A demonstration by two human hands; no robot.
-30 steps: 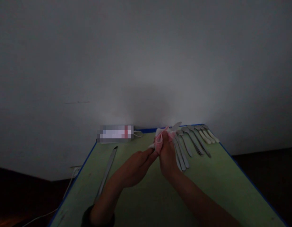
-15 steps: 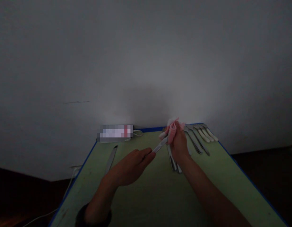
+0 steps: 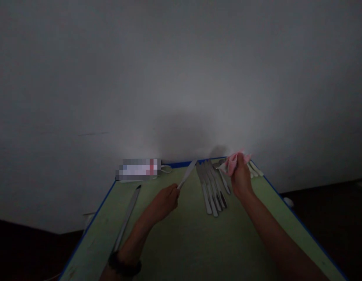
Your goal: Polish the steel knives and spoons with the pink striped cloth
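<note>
My left hand (image 3: 164, 201) is closed round the handle of a table knife (image 3: 187, 174) whose blade points up and away toward the wall. My right hand (image 3: 241, 180) is closed on a bunched pink cloth (image 3: 235, 161), held above the far right part of the green table (image 3: 181, 242). Between my hands several knives (image 3: 211, 189) lie side by side. Under and behind my right hand lie more cutlery pieces, partly hidden, among them pale-handled ones (image 3: 256, 170).
A single long knife (image 3: 126, 218) lies alone near the table's left edge. A blurred-out box (image 3: 138, 169) sits at the far left corner against the grey wall. The table has a blue rim (image 3: 90, 226); dark floor lies on both sides.
My hands have drawn apart. The cloth has come off the knife and moved right with my right hand; my left hand keeps the knife and has shifted left.
</note>
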